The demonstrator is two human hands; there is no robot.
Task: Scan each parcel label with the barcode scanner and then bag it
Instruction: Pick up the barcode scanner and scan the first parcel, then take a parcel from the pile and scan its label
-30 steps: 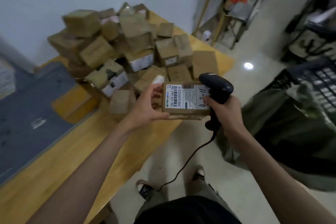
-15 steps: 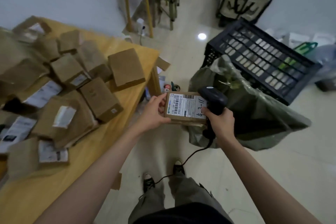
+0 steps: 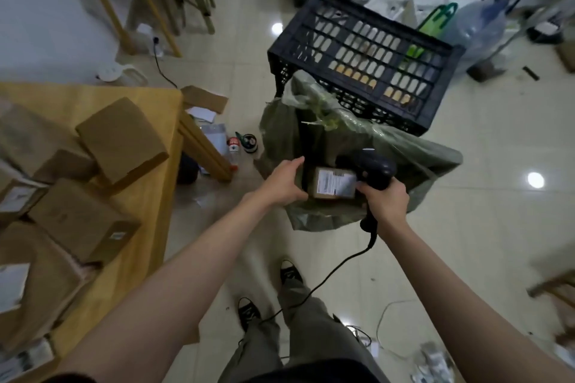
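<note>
Now, head view: your right hand (image 3: 385,199) grips the barcode scanner (image 3: 371,169). Your left hand (image 3: 284,182), fingers relaxed and spread, sits at the green bag (image 3: 413,162) mouth's left edge. The parcel (image 3: 334,186) lies label-up inside, between both hands; contact unclear.

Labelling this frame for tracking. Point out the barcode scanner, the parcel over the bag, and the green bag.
barcode scanner (image 3: 378,166): head view, on its black head.
parcel (image 3: 323,185): head view, on its brown top face left of the label.
green bag (image 3: 435,162): head view, on its right wall.
</note>
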